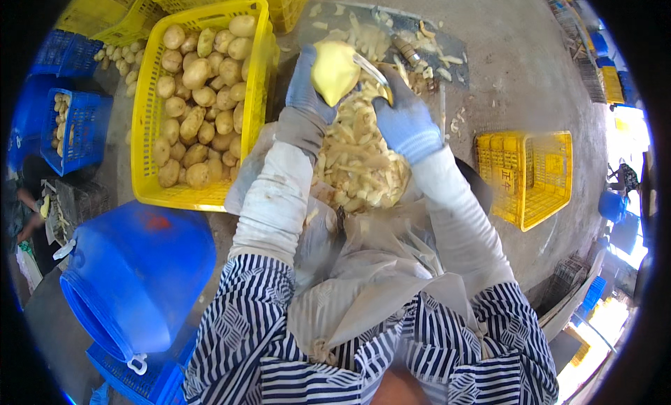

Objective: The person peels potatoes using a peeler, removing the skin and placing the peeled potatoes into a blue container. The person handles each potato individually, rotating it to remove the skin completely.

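My left hand point(309, 88), in a blue-grey glove, holds a large peeled, pale yellow potato point(335, 72) with a pointed lower end. In my right hand point(406, 111), gloved in the same way, is a metal peeler point(371, 69) whose head is beside the potato's right side. Beneath both hands lies a heap of potato peelings point(364, 158). Unpeeled potatoes point(196, 75) fill a yellow plastic crate point(139, 116) to the left. Beyond my hands, a tool with a brown handle point(405, 49) rests on a dark board point(453, 46) among scattered peelings.
A blue plastic barrel point(152, 268) lies at the lower left. A yellow crate point(524, 179) sits on the floor at right. Blue crates point(86, 132) and loose potatoes point(123, 56) are farther left, where another person's hands point(31, 216) show at the edge.
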